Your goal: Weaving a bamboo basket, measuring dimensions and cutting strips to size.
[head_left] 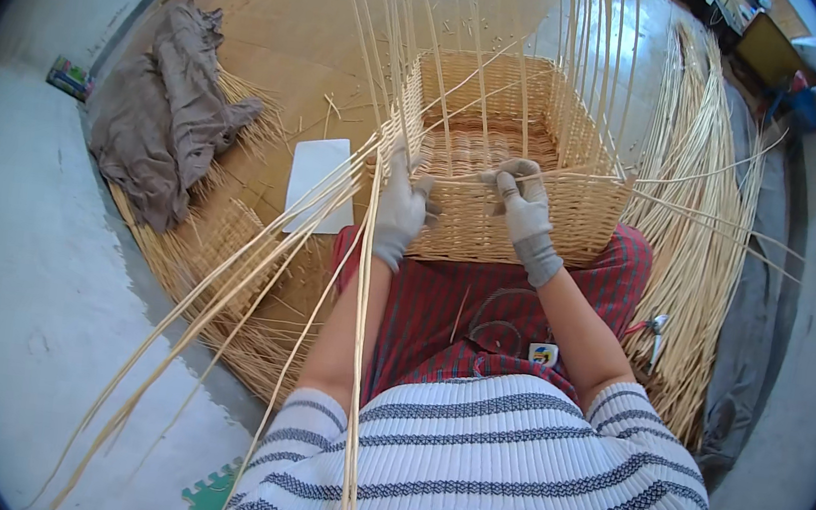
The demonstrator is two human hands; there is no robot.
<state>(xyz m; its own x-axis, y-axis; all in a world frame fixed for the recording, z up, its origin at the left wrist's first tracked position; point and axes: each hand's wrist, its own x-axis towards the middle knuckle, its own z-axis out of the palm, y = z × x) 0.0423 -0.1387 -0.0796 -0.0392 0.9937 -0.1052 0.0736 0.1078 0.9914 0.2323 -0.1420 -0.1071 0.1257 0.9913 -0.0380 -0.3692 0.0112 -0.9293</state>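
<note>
A square woven wicker basket [507, 221] rests on my lap, with tall upright stakes rising from its walls. My gloved right hand [520, 197] pinches a thin pale strand lying along the near rim. My gloved left hand [403, 209] touches the near left corner beside crossing strands, its thumb spread from the fingers, the fingertips partly hidden. Long loose strands [256, 268] fan from that corner toward the lower left, some passing over my left forearm.
Brown cloth [177, 118] covers cane at the left, near a white sheet [320, 185] on the brown floor covering. Bundles of cane [692, 237] lie at the right, with red-handled shears [651, 328] beside my leg. A green foam mat piece [210, 494] is at the lower left.
</note>
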